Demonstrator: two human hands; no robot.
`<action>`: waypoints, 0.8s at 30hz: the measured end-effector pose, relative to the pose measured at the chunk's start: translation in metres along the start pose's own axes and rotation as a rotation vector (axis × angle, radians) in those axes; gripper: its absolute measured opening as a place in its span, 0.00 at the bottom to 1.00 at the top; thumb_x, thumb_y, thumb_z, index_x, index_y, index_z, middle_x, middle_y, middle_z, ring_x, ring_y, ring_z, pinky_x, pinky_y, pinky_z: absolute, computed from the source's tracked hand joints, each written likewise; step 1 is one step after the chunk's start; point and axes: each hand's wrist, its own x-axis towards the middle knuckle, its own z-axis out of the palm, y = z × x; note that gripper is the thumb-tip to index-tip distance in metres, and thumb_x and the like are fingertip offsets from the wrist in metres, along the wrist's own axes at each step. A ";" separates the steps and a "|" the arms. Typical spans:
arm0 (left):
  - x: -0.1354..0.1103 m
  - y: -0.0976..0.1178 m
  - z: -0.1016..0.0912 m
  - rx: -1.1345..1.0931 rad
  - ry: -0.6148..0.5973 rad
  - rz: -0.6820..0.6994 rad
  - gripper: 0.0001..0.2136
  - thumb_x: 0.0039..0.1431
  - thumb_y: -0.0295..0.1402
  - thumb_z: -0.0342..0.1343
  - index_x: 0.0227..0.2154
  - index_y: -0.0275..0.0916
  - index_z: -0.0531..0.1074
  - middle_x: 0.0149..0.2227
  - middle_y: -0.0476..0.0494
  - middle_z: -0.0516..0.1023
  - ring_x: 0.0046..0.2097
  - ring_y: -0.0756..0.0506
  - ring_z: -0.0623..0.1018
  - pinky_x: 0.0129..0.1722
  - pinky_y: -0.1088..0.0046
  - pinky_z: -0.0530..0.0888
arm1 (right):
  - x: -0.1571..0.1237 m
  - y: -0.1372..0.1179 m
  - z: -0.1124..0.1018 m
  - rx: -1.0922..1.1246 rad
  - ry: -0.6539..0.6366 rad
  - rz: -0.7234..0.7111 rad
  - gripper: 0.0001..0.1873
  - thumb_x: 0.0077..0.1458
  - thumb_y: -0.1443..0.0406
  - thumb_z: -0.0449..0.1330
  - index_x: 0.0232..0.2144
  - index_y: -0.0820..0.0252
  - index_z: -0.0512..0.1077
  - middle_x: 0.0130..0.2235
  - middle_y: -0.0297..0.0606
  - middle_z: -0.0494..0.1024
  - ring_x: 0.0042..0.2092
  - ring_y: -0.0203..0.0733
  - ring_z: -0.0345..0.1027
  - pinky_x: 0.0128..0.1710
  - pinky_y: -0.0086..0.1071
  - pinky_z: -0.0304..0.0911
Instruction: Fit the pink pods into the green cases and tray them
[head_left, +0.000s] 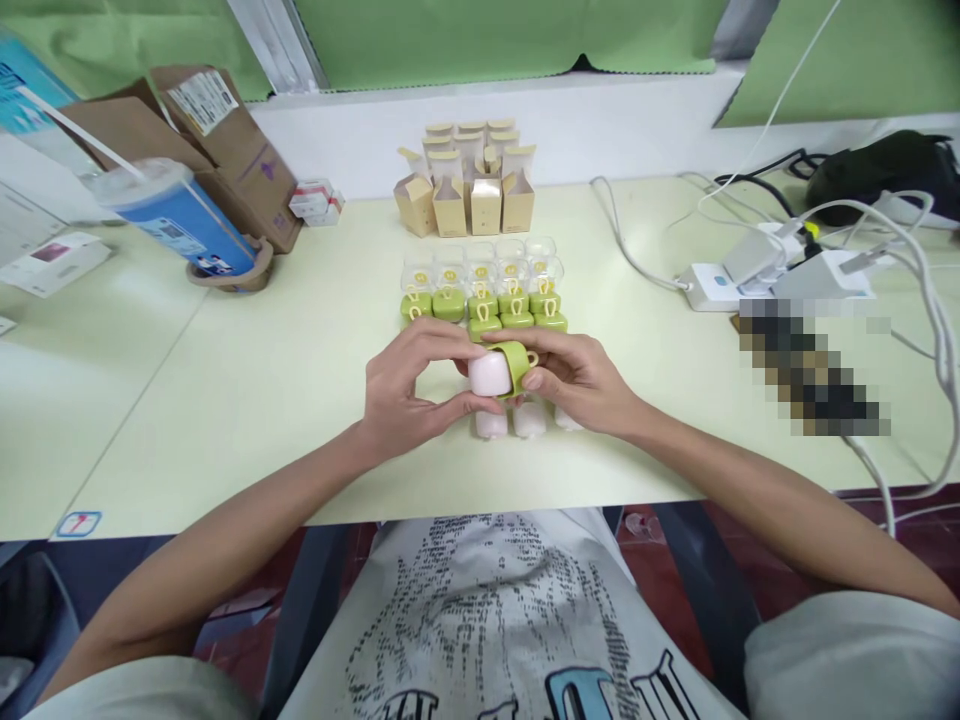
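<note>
My left hand (pixel 409 385) and my right hand (pixel 581 380) meet over the middle of the pale table (pixel 247 400). Together they grip one small item: a pale pink block (pixel 489 373) with a green cap (pixel 517 362) on its right side. My left fingers curl round the pink part. My right fingers pinch the green cap. Just below my hands lie three more pink blocks (pixel 491 424). Behind my hands stands a group of several green-based pieces with clear tops (pixel 484 290).
Several small tan cartons (pixel 469 190) stand open at the back. A blue cup with a straw (pixel 176 215) and cardboard boxes (pixel 225 130) sit at the left. White chargers, a power strip (pixel 750 275) and cables crowd the right, beside a blurred patch.
</note>
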 end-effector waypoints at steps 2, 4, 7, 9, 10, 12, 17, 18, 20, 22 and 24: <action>-0.001 -0.002 0.000 0.019 -0.034 0.006 0.32 0.60 0.51 0.79 0.64 0.48 0.81 0.46 0.43 0.83 0.45 0.45 0.83 0.41 0.67 0.86 | 0.000 -0.003 0.001 0.035 -0.027 0.035 0.27 0.73 0.46 0.70 0.64 0.53 0.81 0.57 0.41 0.88 0.41 0.36 0.83 0.40 0.32 0.83; -0.001 -0.002 0.000 0.045 -0.086 0.014 0.32 0.63 0.53 0.76 0.67 0.51 0.80 0.52 0.39 0.81 0.52 0.42 0.84 0.44 0.64 0.88 | 0.000 -0.007 0.003 0.095 -0.031 0.075 0.26 0.75 0.47 0.68 0.65 0.53 0.77 0.54 0.40 0.89 0.40 0.37 0.85 0.39 0.33 0.84; 0.000 0.001 0.002 0.037 -0.165 0.027 0.31 0.68 0.51 0.73 0.71 0.55 0.77 0.63 0.36 0.79 0.62 0.38 0.84 0.49 0.60 0.90 | 0.001 -0.013 0.005 0.200 -0.026 0.130 0.24 0.77 0.49 0.67 0.65 0.49 0.68 0.47 0.34 0.89 0.37 0.39 0.86 0.36 0.33 0.84; 0.000 0.003 0.004 0.018 -0.176 0.054 0.30 0.71 0.44 0.73 0.73 0.51 0.75 0.65 0.34 0.82 0.64 0.38 0.86 0.55 0.59 0.90 | 0.002 -0.015 0.007 0.232 -0.036 0.164 0.23 0.77 0.48 0.66 0.62 0.47 0.63 0.41 0.30 0.87 0.33 0.39 0.86 0.34 0.33 0.84; 0.000 0.004 0.005 0.016 -0.165 0.068 0.29 0.72 0.40 0.73 0.72 0.49 0.76 0.64 0.34 0.84 0.64 0.38 0.87 0.58 0.59 0.89 | 0.002 -0.016 0.008 0.224 -0.037 0.179 0.23 0.77 0.47 0.65 0.61 0.47 0.62 0.38 0.29 0.86 0.32 0.40 0.86 0.33 0.33 0.84; 0.000 0.005 0.005 0.027 -0.124 0.068 0.28 0.71 0.36 0.74 0.70 0.47 0.77 0.62 0.35 0.87 0.61 0.40 0.89 0.59 0.61 0.89 | 0.001 -0.016 0.010 0.158 0.017 0.163 0.21 0.78 0.45 0.63 0.58 0.46 0.62 0.36 0.28 0.83 0.32 0.40 0.85 0.31 0.33 0.83; 0.002 0.008 0.003 0.135 -0.003 -0.036 0.24 0.68 0.37 0.76 0.64 0.49 0.81 0.59 0.39 0.89 0.59 0.40 0.90 0.57 0.60 0.89 | -0.002 -0.011 0.014 -0.144 0.173 -0.152 0.18 0.73 0.58 0.72 0.56 0.48 0.69 0.58 0.40 0.78 0.47 0.38 0.84 0.40 0.34 0.87; 0.002 0.009 0.003 0.158 0.011 -0.041 0.23 0.68 0.36 0.76 0.64 0.48 0.82 0.59 0.39 0.89 0.59 0.39 0.89 0.58 0.60 0.89 | -0.002 -0.009 0.015 -0.191 0.156 -0.195 0.18 0.71 0.61 0.73 0.56 0.49 0.71 0.60 0.42 0.77 0.53 0.42 0.84 0.42 0.36 0.88; 0.003 0.011 0.003 0.192 0.026 -0.039 0.20 0.69 0.35 0.75 0.62 0.47 0.82 0.58 0.39 0.89 0.59 0.39 0.89 0.58 0.60 0.88 | -0.001 -0.006 0.016 -0.245 0.134 -0.246 0.17 0.70 0.64 0.73 0.56 0.49 0.75 0.60 0.44 0.76 0.63 0.48 0.79 0.45 0.39 0.90; 0.003 0.013 0.004 0.204 0.021 -0.037 0.17 0.70 0.32 0.73 0.59 0.45 0.82 0.59 0.38 0.89 0.60 0.40 0.89 0.58 0.60 0.88 | -0.001 -0.005 0.017 -0.275 0.139 -0.281 0.14 0.70 0.66 0.72 0.55 0.49 0.78 0.59 0.45 0.76 0.69 0.51 0.73 0.46 0.40 0.90; 0.002 0.013 0.005 0.207 0.006 -0.030 0.15 0.70 0.30 0.72 0.57 0.44 0.81 0.61 0.36 0.88 0.61 0.39 0.88 0.59 0.59 0.88 | 0.000 -0.005 0.017 -0.322 0.154 -0.305 0.11 0.71 0.67 0.71 0.52 0.50 0.80 0.58 0.45 0.77 0.68 0.52 0.74 0.46 0.41 0.89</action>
